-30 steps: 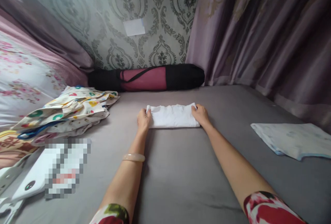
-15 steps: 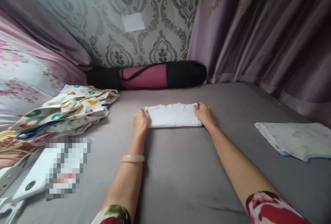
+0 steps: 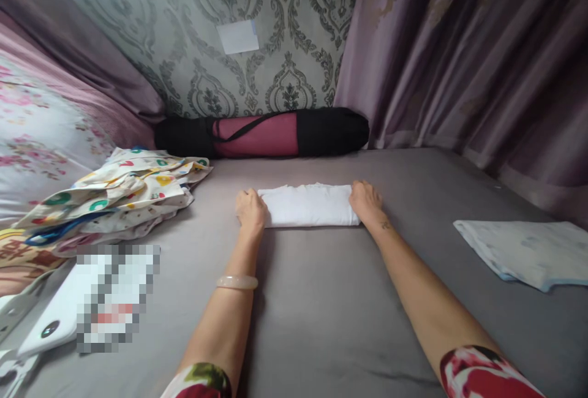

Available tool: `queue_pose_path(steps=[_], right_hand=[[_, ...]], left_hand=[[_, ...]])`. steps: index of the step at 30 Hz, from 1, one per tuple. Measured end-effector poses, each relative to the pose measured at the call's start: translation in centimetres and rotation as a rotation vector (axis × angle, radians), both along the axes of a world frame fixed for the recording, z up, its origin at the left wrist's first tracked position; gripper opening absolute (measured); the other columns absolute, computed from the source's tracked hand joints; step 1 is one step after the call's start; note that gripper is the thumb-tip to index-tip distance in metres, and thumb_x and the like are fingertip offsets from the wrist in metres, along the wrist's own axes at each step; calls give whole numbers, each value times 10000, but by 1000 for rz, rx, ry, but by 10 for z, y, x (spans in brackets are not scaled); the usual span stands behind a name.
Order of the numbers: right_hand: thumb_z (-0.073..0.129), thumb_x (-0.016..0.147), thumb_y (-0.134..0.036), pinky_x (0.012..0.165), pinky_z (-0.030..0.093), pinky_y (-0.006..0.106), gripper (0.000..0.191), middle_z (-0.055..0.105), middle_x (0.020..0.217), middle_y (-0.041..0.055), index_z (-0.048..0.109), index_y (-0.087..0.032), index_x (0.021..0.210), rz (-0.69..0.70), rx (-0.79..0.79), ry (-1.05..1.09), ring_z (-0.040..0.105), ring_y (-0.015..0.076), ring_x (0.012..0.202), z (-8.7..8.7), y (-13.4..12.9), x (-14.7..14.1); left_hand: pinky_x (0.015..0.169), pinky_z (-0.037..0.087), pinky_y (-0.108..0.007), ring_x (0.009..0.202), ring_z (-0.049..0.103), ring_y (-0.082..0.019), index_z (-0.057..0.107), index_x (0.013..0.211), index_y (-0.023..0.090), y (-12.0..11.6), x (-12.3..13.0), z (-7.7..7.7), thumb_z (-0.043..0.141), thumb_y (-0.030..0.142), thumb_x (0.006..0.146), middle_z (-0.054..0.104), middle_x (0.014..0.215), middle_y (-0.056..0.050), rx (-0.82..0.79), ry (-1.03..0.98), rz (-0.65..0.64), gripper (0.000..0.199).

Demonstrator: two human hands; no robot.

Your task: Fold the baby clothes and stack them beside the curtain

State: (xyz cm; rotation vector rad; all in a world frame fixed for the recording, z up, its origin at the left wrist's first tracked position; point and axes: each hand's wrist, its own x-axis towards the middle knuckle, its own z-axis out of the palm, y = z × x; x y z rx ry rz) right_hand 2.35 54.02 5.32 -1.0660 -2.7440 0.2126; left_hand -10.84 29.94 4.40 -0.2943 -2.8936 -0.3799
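A white cloth (image 3: 309,206), folded into a long flat strip, lies across the middle of the grey bed sheet (image 3: 321,300). My left hand (image 3: 251,207) grips its left end with curled fingers, and a pale bangle (image 3: 237,282) circles that wrist. At the opposite end my right hand (image 3: 366,201) is closed on the cloth too, its fingertips partly hidden behind the hand. The cloth's upper edge looks slightly uneven, while the near edge runs straight.
Patterned clothes (image 3: 128,180) are heaped on the left. Nearer me are a white device (image 3: 50,327) and a blurred-out item (image 3: 122,300). A folded pale cloth (image 3: 537,251) lies at right. Along the wall rests a black and maroon long bag (image 3: 257,135), with curtains (image 3: 436,49) beside it.
Both hands have shifted slightly at the cloth's ends, the right one turning a little so more of its back shows. The folded cloth stays nearly in place.
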Motion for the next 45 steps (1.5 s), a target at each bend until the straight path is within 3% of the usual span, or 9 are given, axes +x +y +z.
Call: queue_pose_path(steps=[2, 6, 9, 14, 20, 28, 35, 45], right_hand=[[286, 965, -141, 911, 461, 374, 418, 641, 1199, 208, 630, -112, 1202, 126, 33, 42, 613, 283, 1124, 2, -14, -6], [257, 994, -255, 1125, 298, 400, 479, 510, 1428, 143, 487, -116, 1391, 568, 7, 86, 431, 239, 1346, -7, -47, -20], [235, 982, -283, 1189, 150, 452, 549, 364, 1535, 130, 378, -74, 1470, 716, -13, 38, 275, 233, 1439, -19, -64, -23], [216, 965, -304, 1198, 129, 429, 596, 304, 1561, 121, 341, -57, 1492, 728, -25, 5, 238, 221, 1453, -30, -65, -21], [195, 968, -322, 1198, 138, 413, 598, 302, 1568, 82, 327, -93, 1506, 747, -73, -5, 219, 202, 1459, -32, -52, -23], [193, 974, -340, 1196, 126, 414, 611, 262, 1581, 108, 304, -66, 1509, 647, -91, -27, 184, 212, 1469, -32, -47, -20], [195, 980, -346, 1197, 117, 413, 619, 249, 1582, 131, 289, -34, 1506, 529, -62, -62, 193, 226, 1466, -30, -45, -15], [187, 991, -376, 1196, 116, 399, 622, 249, 1581, 145, 313, -36, 1498, 397, -27, -62, 179, 242, 1468, -31, -36, -3]], left_hand=[[871, 466, -381, 1067, 590, -300, 611, 1060, 115, 8, 2, 2, 441, 232, 929, 621, 1094, -192, -7, 100, -127, 245], [963, 437, -348, 1093, 581, -235, 586, 1122, 153, 32, 12, -2, 411, 220, 955, 642, 1116, -128, 44, 129, -574, 251], [1044, 390, -377, 1210, 528, -235, 575, 1147, 157, 47, 22, -10, 375, 202, 961, 629, 1200, -129, 19, 77, -737, 277], [1152, 266, -423, 1402, 350, -243, 465, 1354, 162, 51, 29, -21, 304, 275, 997, 466, 1464, -115, -42, -66, -675, 408], [1181, 209, -420, 1460, 239, -253, 392, 1442, 144, 48, 25, -22, 271, 371, 1009, 334, 1555, -114, -81, -140, -646, 504], [1173, 206, -431, 1459, 237, -278, 362, 1467, 157, 42, 20, -23, 276, 485, 994, 295, 1567, -146, -104, -123, -589, 582], [1179, 186, -427, 1461, 229, -287, 315, 1489, 94, 37, 18, -24, 264, 537, 978, 296, 1561, -170, -116, -138, -516, 678], [1185, 170, -437, 1464, 224, -264, 339, 1473, 84, 22, 11, -28, 216, 499, 989, 302, 1558, -171, -119, -131, -435, 649]])
